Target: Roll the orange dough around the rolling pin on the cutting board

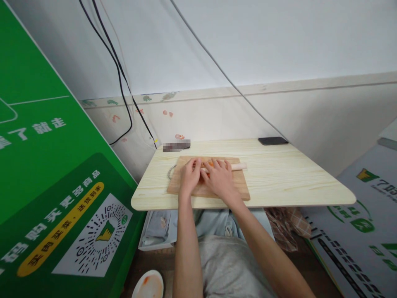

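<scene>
A pale wooden rolling pin (238, 166) lies across a wooden cutting board (201, 191), its right end sticking out past my fingers. My left hand (190, 176) is closed over the pin's left part, fingers bent and pressed together, hiding that end. Over the middle of the pin rests my right hand (219, 177), its fingers curved down around it. Bits of something orange (211, 164) show between and beside my fingers. What this orange stuff is I cannot make out, since my hands cover most of it.
The board lies on a light wood-grain table (294, 178), a metal handle (170, 171) at its left. A black phone (273, 141) and a blurred-out object (176, 145) sit along the back edge. Below stands an orange-stained white plate (150, 285). Cables (119, 70) hang by the wall.
</scene>
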The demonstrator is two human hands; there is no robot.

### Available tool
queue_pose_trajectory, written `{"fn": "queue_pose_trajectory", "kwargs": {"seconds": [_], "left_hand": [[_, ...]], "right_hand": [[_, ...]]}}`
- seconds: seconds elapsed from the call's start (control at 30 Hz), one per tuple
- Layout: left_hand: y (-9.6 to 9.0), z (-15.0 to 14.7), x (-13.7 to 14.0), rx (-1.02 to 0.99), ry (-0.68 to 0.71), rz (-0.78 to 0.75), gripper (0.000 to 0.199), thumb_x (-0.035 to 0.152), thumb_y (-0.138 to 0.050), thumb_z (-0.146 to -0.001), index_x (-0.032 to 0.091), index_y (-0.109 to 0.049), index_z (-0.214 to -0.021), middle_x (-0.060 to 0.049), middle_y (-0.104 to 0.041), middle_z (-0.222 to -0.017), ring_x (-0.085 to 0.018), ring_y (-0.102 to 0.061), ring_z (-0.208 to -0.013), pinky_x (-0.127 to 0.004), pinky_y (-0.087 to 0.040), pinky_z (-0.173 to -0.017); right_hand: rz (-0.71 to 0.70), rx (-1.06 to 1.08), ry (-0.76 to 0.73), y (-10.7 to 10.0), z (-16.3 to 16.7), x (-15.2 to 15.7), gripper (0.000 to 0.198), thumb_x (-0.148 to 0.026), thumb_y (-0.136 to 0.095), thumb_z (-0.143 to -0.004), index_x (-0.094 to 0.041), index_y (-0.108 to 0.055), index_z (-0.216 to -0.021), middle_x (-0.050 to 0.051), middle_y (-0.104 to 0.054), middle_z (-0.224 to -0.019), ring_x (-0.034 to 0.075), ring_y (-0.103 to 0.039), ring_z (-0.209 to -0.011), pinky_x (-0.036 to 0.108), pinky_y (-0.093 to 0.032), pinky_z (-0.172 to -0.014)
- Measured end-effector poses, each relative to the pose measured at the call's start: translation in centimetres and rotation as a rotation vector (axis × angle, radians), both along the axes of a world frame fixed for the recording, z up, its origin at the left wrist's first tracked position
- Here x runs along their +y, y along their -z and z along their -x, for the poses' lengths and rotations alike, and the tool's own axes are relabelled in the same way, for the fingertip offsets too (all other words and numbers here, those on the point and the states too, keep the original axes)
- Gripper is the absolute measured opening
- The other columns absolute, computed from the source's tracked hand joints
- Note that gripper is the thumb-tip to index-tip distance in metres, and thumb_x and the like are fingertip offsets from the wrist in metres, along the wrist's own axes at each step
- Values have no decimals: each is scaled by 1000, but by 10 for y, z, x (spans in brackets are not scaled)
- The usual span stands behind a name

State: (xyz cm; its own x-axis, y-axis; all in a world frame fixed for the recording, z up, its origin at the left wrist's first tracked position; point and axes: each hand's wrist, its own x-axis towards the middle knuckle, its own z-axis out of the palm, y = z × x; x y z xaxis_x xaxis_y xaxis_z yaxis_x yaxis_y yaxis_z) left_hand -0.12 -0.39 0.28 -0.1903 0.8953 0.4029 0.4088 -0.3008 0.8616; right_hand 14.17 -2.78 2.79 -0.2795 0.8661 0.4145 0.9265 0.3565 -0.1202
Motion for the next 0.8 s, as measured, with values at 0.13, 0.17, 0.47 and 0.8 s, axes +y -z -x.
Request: {"fn": "queue_pose_trajectory", "kwargs": {"seconds": [0.13,0.17,0.47,0.8], "left_hand": [[0,0,-1,-36,23,-3,33,43,-52,-107,20,-75,-108,-11,-81,-108,-24,-75,-99,-36,-58,-93],[-1,-1,-1,-41,24,1,32,43,-52,-107,20,-75,-108,-11,-81,-108,-23,-75,-99,-35,-58,-93],[-4,-2,-3,20,-25,4,31,42,-53,-107,21,-74,-103,-9,-81,-104,-24,-75,-100,-36,-55,-95],[-1,-2,-2,-51,31,-14,30,40,-53,-107,19,-75,-106,-11,-81,-109,-23,-75,-100,-34,-57,-93]], "right_hand": [[70,-5,-12,-11,2,14,50,-47,-36,-114,-27,-80,-125,13,-75,-131,31,-62,-122,49,-33,-112],[66,-4,-8,-12,2,12,50,-47,-36,-114,-27,-80,-126,13,-75,-131,31,-62,-123,49,-33,-112],[-92,8,21,16,-9,-43,58,-57,-48,-110,-29,-56,-160,16,-52,-166,36,-43,-154,53,-23,-126],[10,-19,23,-1,-1,8,50,-51,-40,-113,-29,-68,-148,13,-62,-158,35,-58,-136,53,-30,-118]]}}
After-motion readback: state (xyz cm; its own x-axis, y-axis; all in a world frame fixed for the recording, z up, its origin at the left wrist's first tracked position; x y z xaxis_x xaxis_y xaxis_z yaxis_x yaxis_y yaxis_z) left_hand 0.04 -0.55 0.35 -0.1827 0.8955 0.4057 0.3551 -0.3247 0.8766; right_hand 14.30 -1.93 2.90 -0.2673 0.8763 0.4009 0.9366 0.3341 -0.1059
